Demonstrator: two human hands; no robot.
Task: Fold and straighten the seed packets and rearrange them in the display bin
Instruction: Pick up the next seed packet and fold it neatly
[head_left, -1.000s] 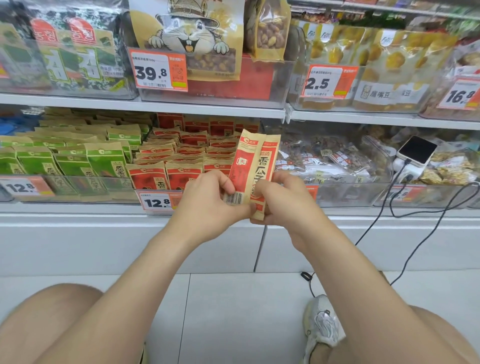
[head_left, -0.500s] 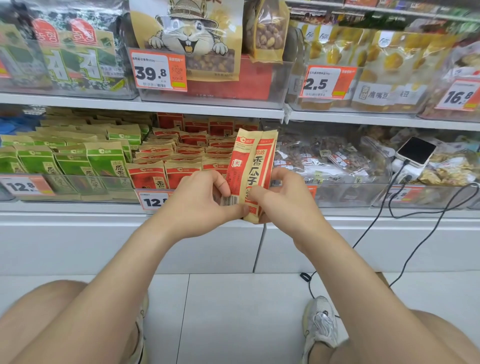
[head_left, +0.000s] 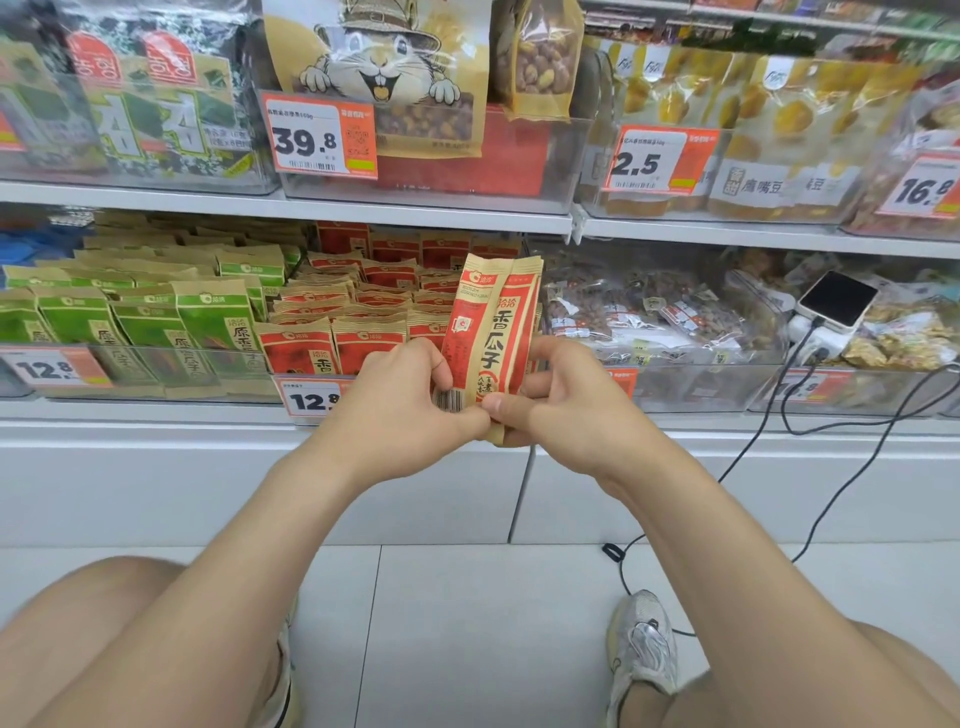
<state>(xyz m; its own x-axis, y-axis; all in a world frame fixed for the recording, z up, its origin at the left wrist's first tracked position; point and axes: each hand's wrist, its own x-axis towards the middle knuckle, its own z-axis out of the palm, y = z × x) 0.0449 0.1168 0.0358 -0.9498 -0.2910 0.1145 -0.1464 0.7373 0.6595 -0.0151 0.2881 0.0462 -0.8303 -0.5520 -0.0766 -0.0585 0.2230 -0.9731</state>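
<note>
Seed packet (head_left: 491, 332): red and kraft, upright at frame centre, in front of the display bin (head_left: 332, 378).
Left hand (head_left: 400, 410): curled, pinching the lower edge by the barcode.
Right hand (head_left: 566, 410): pinching the lower right edge.
Handling: likely light, crinkly, loose-filled; grip the flat seams.
Around: green packets (head_left: 145, 322) at left; cable (head_left: 841, 483) at right, probably no obstacle.

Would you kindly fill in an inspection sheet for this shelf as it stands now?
Surface: white shelf, stocked.
Job's things: one red packet upright in both hands, before rows of red packets.
Clutter: phone among bags, right.
Grippers: left hand and right hand pinch the packet's lower end.
Cables: black cables hang from beside the phone to the floor.
Surroundings: green packets left; shoe on the floor.
</note>
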